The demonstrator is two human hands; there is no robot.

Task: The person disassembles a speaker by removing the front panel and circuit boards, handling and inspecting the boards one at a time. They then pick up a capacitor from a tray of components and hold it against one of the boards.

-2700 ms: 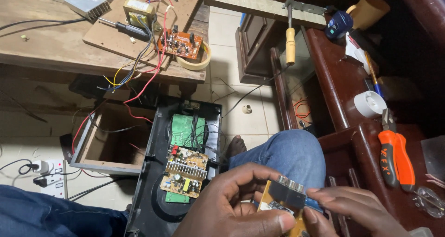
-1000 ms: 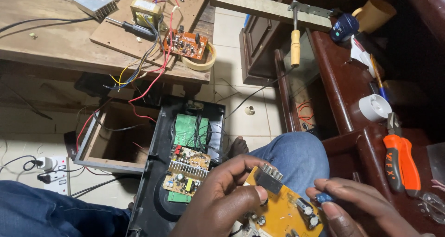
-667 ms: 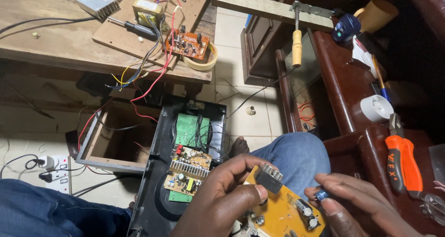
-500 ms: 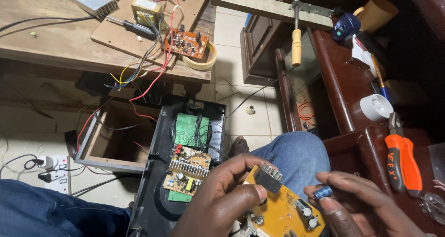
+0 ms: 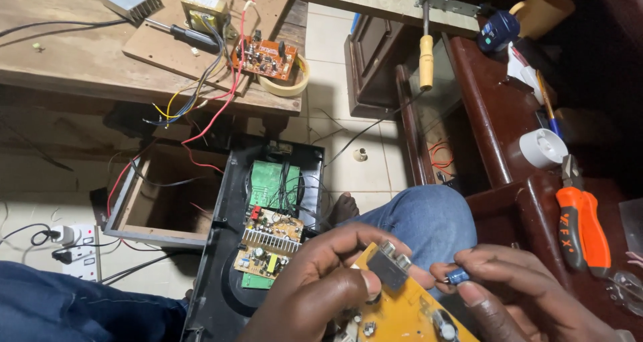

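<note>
The left hand (image 5: 321, 295) grips a yellow circuit board (image 5: 402, 312) by its upper edge, thumb pressed beside a grey block-shaped part (image 5: 387, 270) that stands on the board. The right hand (image 5: 529, 295) pinches a small blue capacitor (image 5: 458, 276) between thumb and forefinger, its short body lying roughly level and pointing left toward the board. The capacitor sits just off the board's upper right edge, near the grey part but apart from it, so the right hand is the nearer one to that gap. The board slopes down to the right across a knee in blue jeans (image 5: 429, 215). On the floor to the left lies an open black case (image 5: 234, 248) with a green board and a tan board inside. Beyond it, a wooden table (image 5: 74, 54) carries an orange circuit board (image 5: 264, 57), a screwdriver (image 5: 187, 34) and a roll of tape (image 5: 295, 81). On the dark wooden furniture at right lie orange-handled pliers (image 5: 583, 225), printed along the grip, and a white roll (image 5: 542, 148).
</note>
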